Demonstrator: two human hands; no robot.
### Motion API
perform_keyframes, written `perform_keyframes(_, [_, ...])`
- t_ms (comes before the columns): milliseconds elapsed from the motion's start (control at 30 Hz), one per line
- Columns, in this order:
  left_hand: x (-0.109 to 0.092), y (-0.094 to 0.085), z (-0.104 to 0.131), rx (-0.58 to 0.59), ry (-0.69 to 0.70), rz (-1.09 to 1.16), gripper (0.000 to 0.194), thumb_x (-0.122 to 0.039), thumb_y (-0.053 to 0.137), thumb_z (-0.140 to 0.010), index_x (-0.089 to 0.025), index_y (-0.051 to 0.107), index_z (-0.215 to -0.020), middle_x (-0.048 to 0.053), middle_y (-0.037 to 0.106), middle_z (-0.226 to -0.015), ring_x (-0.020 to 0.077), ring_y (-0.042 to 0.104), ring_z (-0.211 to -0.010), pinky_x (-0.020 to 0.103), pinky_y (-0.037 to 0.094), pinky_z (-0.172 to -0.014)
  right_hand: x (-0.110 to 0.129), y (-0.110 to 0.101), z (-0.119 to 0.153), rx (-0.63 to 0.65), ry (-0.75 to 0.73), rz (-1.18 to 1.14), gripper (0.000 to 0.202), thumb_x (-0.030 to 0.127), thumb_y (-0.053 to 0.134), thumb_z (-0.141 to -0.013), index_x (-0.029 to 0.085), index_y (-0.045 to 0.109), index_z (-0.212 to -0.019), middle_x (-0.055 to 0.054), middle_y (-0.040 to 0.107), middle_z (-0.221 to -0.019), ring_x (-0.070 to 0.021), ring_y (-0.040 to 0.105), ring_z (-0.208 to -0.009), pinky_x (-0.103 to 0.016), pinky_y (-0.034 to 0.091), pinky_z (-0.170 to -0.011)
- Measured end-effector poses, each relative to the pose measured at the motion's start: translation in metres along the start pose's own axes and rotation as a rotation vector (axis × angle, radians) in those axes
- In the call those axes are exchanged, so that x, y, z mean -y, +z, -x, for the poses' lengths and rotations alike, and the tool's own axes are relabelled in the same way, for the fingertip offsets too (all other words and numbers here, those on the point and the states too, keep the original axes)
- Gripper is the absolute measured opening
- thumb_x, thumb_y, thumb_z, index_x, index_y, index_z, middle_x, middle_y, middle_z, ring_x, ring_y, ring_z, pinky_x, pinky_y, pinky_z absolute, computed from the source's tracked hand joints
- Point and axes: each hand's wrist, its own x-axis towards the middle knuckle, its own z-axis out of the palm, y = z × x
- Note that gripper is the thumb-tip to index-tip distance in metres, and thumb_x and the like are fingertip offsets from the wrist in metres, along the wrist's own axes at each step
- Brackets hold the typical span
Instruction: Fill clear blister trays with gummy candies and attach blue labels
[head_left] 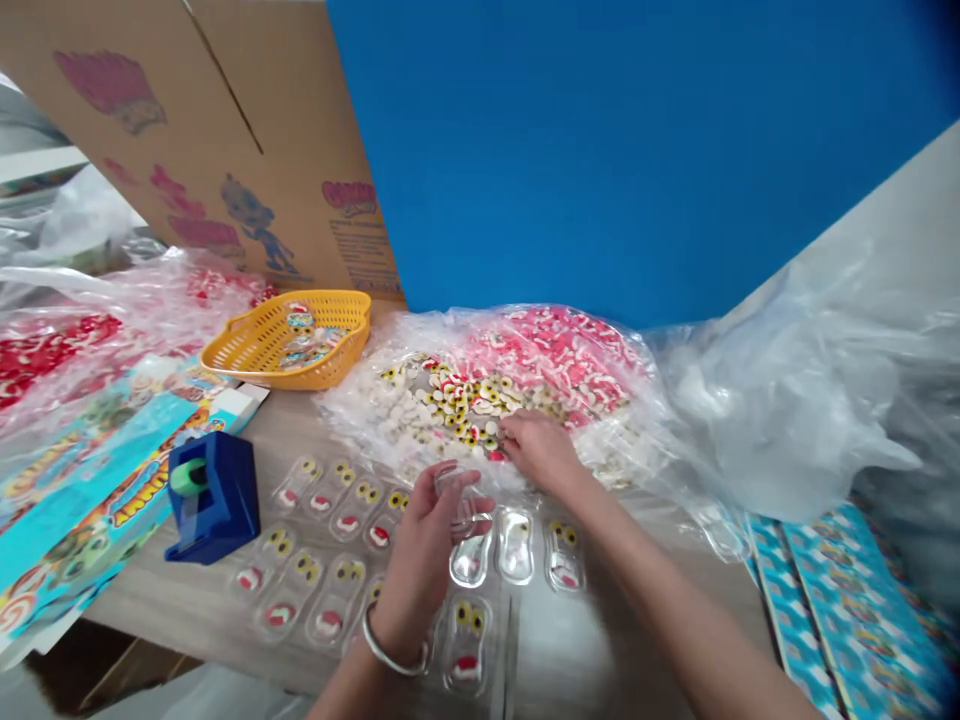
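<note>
Silvery and smooth, a bracelet (377,653) is worn at six o'clock on the wrist of the left hand (426,530), by whose loosely curled, half-open fingers a thin clear shell (466,507) is held. Towards seven o'clock, rows of peanut-shaped trays (466,645) are filled with yellow eye and red mouth pieces; two glossy trays (516,545) at six are seen unfilled. Just above centre, loose pieces (480,400) are heaped in crinkled plastic, touched by the right hand (541,450); its fingers are bent together, their grip unclear.
</note>
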Motion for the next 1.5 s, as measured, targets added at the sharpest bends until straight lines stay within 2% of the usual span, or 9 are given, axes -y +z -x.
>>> perform_keyframes(267, [0.005,-0.002,-0.017,0.088,-0.018,0.047,0.048,-0.039,0.075,-0.075,-0.021,0.057,-0.116,0.013,0.068,-0.122,0.0228,0.072,-0.090,0.035,0.056,-0.076,-0.008,0.013,-0.015,0.012,0.020,-0.008,0.022,0.011,0.051,-0.093,0.016,0.072,-0.092,-0.010,0.071,-0.094,-0.0204,0.064,-0.092,-0.028,0.045,-0.081])
perform_keyframes(367, [0.001,0.002,-0.017,0.133,-0.042,0.053,0.050,-0.037,0.075,-0.074,-0.021,0.058,-0.119,0.012,0.068,-0.122,0.0244,0.071,-0.094,0.036,0.055,-0.078,-0.005,0.000,-0.008,-0.055,0.010,-0.339,0.023,0.012,0.050,-0.093,0.017,0.072,-0.100,-0.006,0.072,-0.095,-0.0171,0.065,-0.089,-0.026,0.047,-0.081])
perform_keyframes(467, [0.000,0.008,-0.016,0.204,-0.042,0.030,0.044,-0.034,0.072,-0.074,-0.021,0.062,-0.116,0.010,0.069,-0.117,0.0244,0.069,-0.096,0.033,0.054,-0.075,0.010,-0.016,0.005,0.032,-0.089,-0.631,0.026,0.011,0.050,-0.090,0.021,0.074,-0.097,-0.001,0.072,-0.089,-0.0155,0.066,-0.084,-0.025,0.048,-0.078])
perform_keyframes(533, [0.002,0.012,-0.016,0.240,-0.036,0.017,0.039,-0.030,0.068,-0.075,-0.020,0.065,-0.112,0.009,0.071,-0.111,0.0238,0.068,-0.094,0.030,0.053,-0.071,0.022,-0.023,0.014,0.104,-0.153,-0.625,0.028,0.009,0.051,-0.088,0.023,0.075,-0.091,0.000,0.071,-0.084,-0.0152,0.065,-0.083,-0.025,0.047,-0.076])
perform_keyframes(767, [0.011,0.014,-0.013,0.254,0.076,0.002,0.041,-0.018,0.059,-0.070,-0.020,0.068,-0.110,0.005,0.071,-0.099,0.0201,0.064,-0.086,0.027,0.049,-0.071,0.034,-0.030,0.030,0.134,-0.169,-0.527,0.025,0.009,0.054,-0.089,0.023,0.070,-0.076,0.001,0.068,-0.083,-0.0142,0.062,-0.080,-0.024,0.043,-0.072])
perform_keyframes(867, [0.012,0.012,-0.013,0.272,0.082,-0.009,0.040,-0.018,0.059,-0.068,-0.020,0.069,-0.107,0.004,0.071,-0.095,0.0201,0.063,-0.086,0.027,0.049,-0.073,0.037,-0.027,0.033,0.119,-0.102,-0.547,0.022,0.010,0.056,-0.088,0.021,0.065,-0.072,0.002,0.067,-0.077,-0.0134,0.060,-0.075,-0.023,0.041,-0.068])
perform_keyframes(1000, [0.018,0.010,-0.014,0.203,0.059,0.007,0.030,-0.024,0.059,-0.075,-0.020,0.069,-0.104,0.003,0.071,-0.093,0.0198,0.064,-0.086,0.027,0.050,-0.073,0.042,-0.017,0.036,-0.015,-0.034,-0.540,0.016,0.011,0.058,-0.087,0.021,0.063,-0.075,0.002,0.065,-0.074,-0.0134,0.058,-0.070,-0.024,0.040,-0.066])
perform_keyframes(1233, [0.023,0.012,-0.016,0.150,0.056,0.064,0.031,-0.029,0.059,-0.084,-0.023,0.067,-0.112,0.005,0.072,-0.109,0.0222,0.067,-0.098,0.030,0.053,-0.079,0.038,0.006,0.046,-0.099,0.179,-1.009,0.009,0.024,0.058,-0.089,0.021,0.065,-0.091,-0.001,0.071,-0.083,-0.0149,0.065,-0.069,-0.025,0.051,-0.062])
perform_keyframes(1500, [0.026,0.015,-0.012,0.110,0.107,0.058,0.029,-0.029,0.059,-0.085,-0.020,0.068,-0.111,0.005,0.072,-0.110,0.0197,0.066,-0.099,0.029,0.050,-0.088,0.047,0.015,0.052,-0.362,-0.049,-0.483,0.015,0.021,0.050,-0.098,0.021,0.065,-0.097,-0.007,0.066,-0.096,-0.0189,0.065,-0.091,-0.029,0.051,-0.082])
